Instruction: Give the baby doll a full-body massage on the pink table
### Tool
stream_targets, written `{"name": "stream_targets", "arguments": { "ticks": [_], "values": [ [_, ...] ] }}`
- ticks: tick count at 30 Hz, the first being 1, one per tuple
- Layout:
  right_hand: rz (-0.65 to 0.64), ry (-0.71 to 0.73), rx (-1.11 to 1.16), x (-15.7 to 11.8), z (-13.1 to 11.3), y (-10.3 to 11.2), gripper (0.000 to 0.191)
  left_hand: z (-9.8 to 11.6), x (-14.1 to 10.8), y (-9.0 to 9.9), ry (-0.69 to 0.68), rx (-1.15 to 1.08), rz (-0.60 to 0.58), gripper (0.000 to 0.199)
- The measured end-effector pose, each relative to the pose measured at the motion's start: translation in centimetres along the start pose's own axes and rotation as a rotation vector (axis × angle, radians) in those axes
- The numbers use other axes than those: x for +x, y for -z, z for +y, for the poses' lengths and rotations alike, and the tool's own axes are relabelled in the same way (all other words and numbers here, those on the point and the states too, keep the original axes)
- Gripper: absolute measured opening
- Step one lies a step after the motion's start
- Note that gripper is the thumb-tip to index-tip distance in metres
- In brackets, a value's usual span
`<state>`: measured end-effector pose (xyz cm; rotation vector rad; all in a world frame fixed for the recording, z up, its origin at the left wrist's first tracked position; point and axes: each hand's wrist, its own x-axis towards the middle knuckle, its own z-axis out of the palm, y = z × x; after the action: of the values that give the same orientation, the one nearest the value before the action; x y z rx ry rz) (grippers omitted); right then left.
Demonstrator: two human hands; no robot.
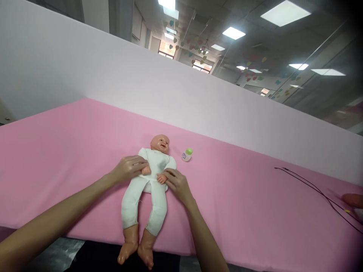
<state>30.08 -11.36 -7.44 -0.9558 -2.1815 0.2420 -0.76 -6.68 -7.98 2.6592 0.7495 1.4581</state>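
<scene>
A baby doll (159, 166) with a white cloth body lies on its back on the pink table cover (221, 196), its head away from me and its feet over the front edge. My left hand (129, 167) is closed around the doll's arm on the left, just above its small hand. On the other side, my right hand (177, 183) has its fingers closed on the doll's other forearm. Both doll hands rest near its belly. A small bottle (187, 155) with a green cap stands beside the doll's head, touched by neither hand.
Thin black cables (314, 187) run across the right of the table, near a reddish-brown object (353, 200) at the edge of view. A white partition (181, 98) rises behind the table. My dark-clothed lap is below the front edge.
</scene>
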Motion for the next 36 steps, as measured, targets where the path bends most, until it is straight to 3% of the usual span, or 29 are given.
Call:
{"name": "stream_targets", "arguments": {
  "ticks": [2,5,7,11,13,15,17,19,21,24,28,30,33,36],
  "values": [
    [-0.060,0.052,-0.072,-0.2,-0.4,-0.8,0.026,0.1,-0.3,-0.6,-0.122,0.062,-0.046,0.018],
    [0.011,-0.027,0.029,-0.1,-0.1,-1.1,0.023,-0.1,-0.7,-1.0,-0.014,-0.008,-0.026,0.017],
    [0.198,-0.203,0.173,0.2,0.8,-0.7,0.022,-0.4,-0.8,-0.9,0.272,-0.158,0.073,0.014],
    [0.697,-0.718,0.466,0.1,4.5,0.7,0.042,-2.3,-0.7,-0.3,0.934,-0.457,0.471,0.027],
    [0.859,-0.900,0.635,-0.3,6.5,1.2,0.048,-3.9,-0.8,0.2,1.152,-0.573,0.676,0.033],
    [0.941,-0.999,0.777,-0.7,7.9,1.4,0.046,-5.2,-1.0,0.8,1.325,-0.699,0.833,0.032],
    [0.967,-1.029,0.852,-0.8,8.2,1.5,0.046,-5.9,-1.0,1.3,1.405,-0.758,0.899,0.029],
    [0.949,-0.980,0.838,-0.5,7.4,1.6,0.051,-5.6,-0.7,1.8,1.389,-0.734,0.889,0.026],
    [0.882,-0.867,0.726,0.1,5.8,1.9,0.055,-4.4,-0.2,2.0,1.259,-0.633,0.811,0.025],
    [0.683,-0.635,0.466,0.9,2.8,1.9,0.045,-2.3,0.3,1.8,0.871,-0.384,0.580,0.020],
    [0.261,-0.181,0.121,0.8,0.1,0.2,0.022,-0.8,-0.2,0.2,0.250,-0.169,0.122,0.015],
    [0.080,-0.019,-0.034,0.4,-0.3,-0.9,0.024,-0.8,-0.7,-0.7,0.051,-0.119,-0.013,0.017],
    [-0.021,0.051,-0.144,0.0,-0.5,-2.1,0.027,-0.7,-1.2,-1.5,-0.010,-0.095,-0.068,0.020],
    [0.110,-0.063,0.011,0.2,-0.1,-2.0,0.023,-0.5,-1.1,-1.3,0.141,-0.169,-0.017,0.020]
  ]
}}
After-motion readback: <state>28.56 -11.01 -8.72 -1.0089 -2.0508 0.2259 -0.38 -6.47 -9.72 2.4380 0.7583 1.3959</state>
